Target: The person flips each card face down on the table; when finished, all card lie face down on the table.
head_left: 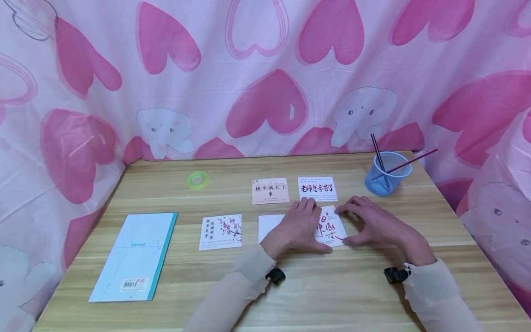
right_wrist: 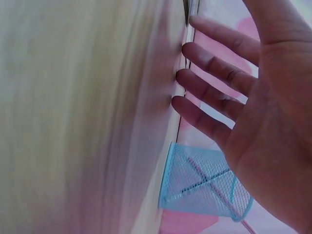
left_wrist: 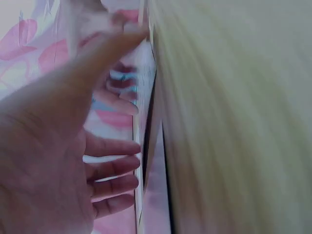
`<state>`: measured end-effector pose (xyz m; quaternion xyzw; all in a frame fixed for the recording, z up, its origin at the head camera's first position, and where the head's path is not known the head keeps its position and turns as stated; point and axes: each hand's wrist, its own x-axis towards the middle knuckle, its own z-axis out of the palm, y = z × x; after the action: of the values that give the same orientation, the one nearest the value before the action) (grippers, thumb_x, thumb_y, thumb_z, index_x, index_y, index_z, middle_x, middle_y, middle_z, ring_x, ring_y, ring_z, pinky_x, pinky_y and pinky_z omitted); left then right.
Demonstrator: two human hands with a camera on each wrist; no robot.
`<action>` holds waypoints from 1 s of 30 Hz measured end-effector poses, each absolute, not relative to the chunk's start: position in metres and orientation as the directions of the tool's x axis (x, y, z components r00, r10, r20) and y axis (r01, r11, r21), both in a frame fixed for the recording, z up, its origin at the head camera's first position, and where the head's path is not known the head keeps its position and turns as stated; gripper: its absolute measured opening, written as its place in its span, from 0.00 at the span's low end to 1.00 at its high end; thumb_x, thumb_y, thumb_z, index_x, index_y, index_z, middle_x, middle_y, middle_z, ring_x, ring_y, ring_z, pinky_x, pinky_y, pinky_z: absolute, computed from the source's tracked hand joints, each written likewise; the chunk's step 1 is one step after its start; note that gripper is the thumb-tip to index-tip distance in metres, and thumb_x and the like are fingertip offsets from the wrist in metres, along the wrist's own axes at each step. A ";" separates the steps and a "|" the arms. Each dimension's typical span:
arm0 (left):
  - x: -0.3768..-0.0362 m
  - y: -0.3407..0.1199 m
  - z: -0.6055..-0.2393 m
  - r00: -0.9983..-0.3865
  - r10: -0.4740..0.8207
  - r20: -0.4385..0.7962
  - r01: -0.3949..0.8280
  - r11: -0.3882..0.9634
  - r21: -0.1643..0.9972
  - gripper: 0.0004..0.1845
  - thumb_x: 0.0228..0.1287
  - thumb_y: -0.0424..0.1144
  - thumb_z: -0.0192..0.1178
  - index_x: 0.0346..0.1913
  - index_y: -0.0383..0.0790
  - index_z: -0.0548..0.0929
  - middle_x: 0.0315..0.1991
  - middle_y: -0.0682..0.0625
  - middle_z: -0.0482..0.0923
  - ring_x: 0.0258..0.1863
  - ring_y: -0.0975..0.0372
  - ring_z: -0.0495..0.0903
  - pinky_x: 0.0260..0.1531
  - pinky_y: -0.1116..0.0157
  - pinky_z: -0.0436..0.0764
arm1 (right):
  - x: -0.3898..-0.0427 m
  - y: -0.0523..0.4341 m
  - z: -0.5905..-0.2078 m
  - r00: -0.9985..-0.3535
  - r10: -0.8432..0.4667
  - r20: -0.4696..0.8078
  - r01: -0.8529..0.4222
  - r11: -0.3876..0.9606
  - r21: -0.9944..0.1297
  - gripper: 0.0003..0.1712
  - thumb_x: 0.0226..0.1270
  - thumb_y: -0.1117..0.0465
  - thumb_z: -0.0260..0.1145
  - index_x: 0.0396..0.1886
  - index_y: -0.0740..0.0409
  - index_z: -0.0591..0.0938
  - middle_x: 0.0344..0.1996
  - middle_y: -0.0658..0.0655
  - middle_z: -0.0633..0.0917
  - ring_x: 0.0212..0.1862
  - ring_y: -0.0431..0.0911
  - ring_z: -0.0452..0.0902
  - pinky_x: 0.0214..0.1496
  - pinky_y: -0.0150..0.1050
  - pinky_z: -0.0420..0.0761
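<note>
taking the card with red brush lettering (head_left: 332,227) under the hands as the landmark: far to its left lies a pale blue notebook (head_left: 137,256), and up-left of it, toward the curtain, a green roll of tape (head_left: 197,180). nearer on the left sits a plum-blossom card (head_left: 221,231), then a plain white card (head_left: 269,226) just beside the landmark and partly under the left hand (head_left: 296,228). that hand lies flat, fingers straight and together, pressing on the red-lettered card's left half. behind the landmark are two more cards: a peach card (head_left: 270,191) and a card with a red line of characters (head_left: 317,188). the right hand (head_left: 371,223) rests on the card's right edge, fingers lightly bent, fingertips at its top corner and thumb at its lower corner; it touches rather than lifts, as far as i can tell. up-right of the landmark stands a blue mesh pen cup (head_left: 387,174) with two thin sticks (head_left: 379,159)

judging by the layout, four cards look placed in two rows and this one is being squared into the front row, so little seems left. nothing blocks the hands; the white card is close and could get nudged
</note>
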<state>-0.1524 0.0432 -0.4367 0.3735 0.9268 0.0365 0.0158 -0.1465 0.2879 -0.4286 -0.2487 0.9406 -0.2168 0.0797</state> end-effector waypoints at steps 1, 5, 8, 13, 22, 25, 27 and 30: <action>-0.152 0.046 -0.436 -0.722 0.692 -0.002 0.689 0.720 0.081 0.53 0.38 0.82 0.59 0.57 0.39 0.74 0.47 0.51 0.62 0.46 0.60 0.59 0.44 0.66 0.63 | -0.147 0.287 -0.429 -0.861 -0.507 -0.038 -0.438 0.779 -0.449 0.44 0.39 0.34 0.80 0.59 0.43 0.79 0.51 0.48 0.76 0.52 0.47 0.68 0.54 0.51 0.75; -0.152 0.052 -0.435 -0.730 0.683 -0.014 0.681 0.729 0.074 0.53 0.38 0.80 0.61 0.57 0.38 0.74 0.47 0.51 0.64 0.46 0.60 0.60 0.46 0.65 0.65 | -0.146 0.284 -0.429 -0.858 -0.512 -0.039 -0.444 0.777 -0.445 0.49 0.38 0.34 0.80 0.63 0.45 0.77 0.52 0.49 0.75 0.52 0.46 0.67 0.55 0.51 0.75; -0.152 0.053 -0.434 -0.734 0.679 -0.025 0.676 0.734 0.072 0.54 0.38 0.79 0.63 0.58 0.37 0.74 0.47 0.51 0.64 0.46 0.60 0.61 0.47 0.65 0.65 | -0.145 0.283 -0.431 -0.856 -0.514 -0.054 -0.442 0.782 -0.440 0.57 0.36 0.32 0.80 0.68 0.48 0.73 0.54 0.51 0.74 0.53 0.47 0.66 0.55 0.51 0.74; -0.152 0.052 -0.434 -0.734 0.679 -0.025 0.674 0.732 0.098 0.54 0.38 0.78 0.64 0.60 0.38 0.73 0.50 0.51 0.65 0.48 0.60 0.61 0.50 0.64 0.66 | -0.144 0.284 -0.431 -0.854 -0.517 -0.063 -0.442 0.783 -0.438 0.58 0.36 0.31 0.79 0.69 0.48 0.73 0.53 0.52 0.73 0.53 0.47 0.65 0.55 0.50 0.73; -0.153 0.050 -0.435 -0.723 0.690 -0.002 0.683 0.716 0.146 0.55 0.40 0.75 0.67 0.65 0.40 0.69 0.54 0.52 0.67 0.50 0.61 0.63 0.54 0.62 0.67 | -0.146 0.285 -0.430 -0.863 -0.502 -0.056 -0.433 0.793 -0.428 0.50 0.38 0.30 0.77 0.63 0.45 0.77 0.50 0.49 0.74 0.50 0.46 0.68 0.54 0.49 0.74; -0.153 0.050 -0.437 -0.718 0.696 -0.002 0.689 0.711 0.141 0.55 0.40 0.76 0.65 0.65 0.40 0.69 0.54 0.52 0.67 0.50 0.61 0.62 0.53 0.63 0.67 | -0.146 0.285 -0.429 -0.866 -0.498 -0.045 -0.432 0.791 -0.433 0.45 0.38 0.31 0.78 0.58 0.43 0.79 0.50 0.47 0.76 0.50 0.45 0.70 0.55 0.48 0.75; -0.153 0.051 -0.437 -0.716 0.699 -0.006 0.692 0.710 0.132 0.56 0.40 0.78 0.63 0.65 0.40 0.70 0.53 0.51 0.66 0.50 0.61 0.61 0.52 0.64 0.66 | -0.146 0.284 -0.428 -0.868 -0.496 -0.039 -0.433 0.791 -0.433 0.43 0.38 0.31 0.78 0.56 0.42 0.80 0.49 0.46 0.76 0.49 0.45 0.70 0.55 0.48 0.76; -0.152 0.052 -0.437 -0.715 0.699 -0.004 0.694 0.711 0.116 0.54 0.39 0.79 0.62 0.63 0.41 0.73 0.51 0.52 0.65 0.48 0.61 0.60 0.49 0.65 0.65 | -0.146 0.282 -0.426 -0.866 -0.500 -0.032 -0.440 0.789 -0.429 0.43 0.37 0.31 0.78 0.56 0.42 0.80 0.49 0.46 0.77 0.48 0.44 0.71 0.54 0.47 0.76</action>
<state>-0.1521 0.0518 -0.4368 0.3767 0.9245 0.0531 0.0238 -0.1457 0.2820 -0.4264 -0.2490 0.9430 -0.2087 0.0720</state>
